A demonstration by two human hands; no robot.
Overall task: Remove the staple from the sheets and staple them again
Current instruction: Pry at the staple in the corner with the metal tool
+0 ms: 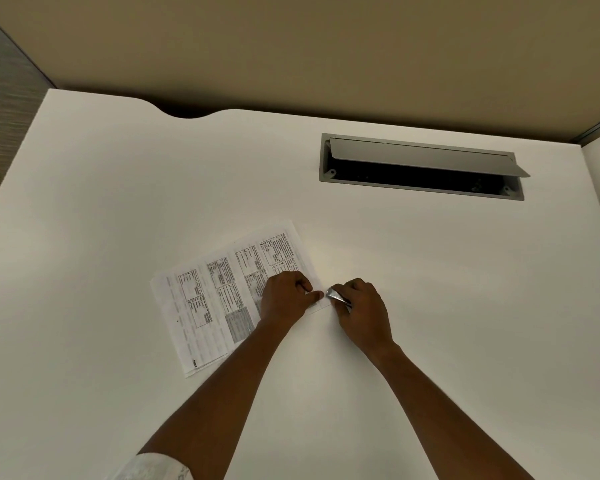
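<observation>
Printed sheets (219,289) with tables of text lie slanted on the white desk (118,202). My left hand (284,297) rests on the sheets' near right corner, its fingers curled and pinching the paper's edge. Just right of that corner, my right hand (359,306) grips a small shiny metal tool (336,295), whose tip points at the corner beside my left fingertips. The staple itself is too small to make out.
A grey cable tray (420,168) with its flap raised is set into the desk at the back right. The desk's back edge has a curved notch (184,112) at the left. A beige partition (326,46) stands behind.
</observation>
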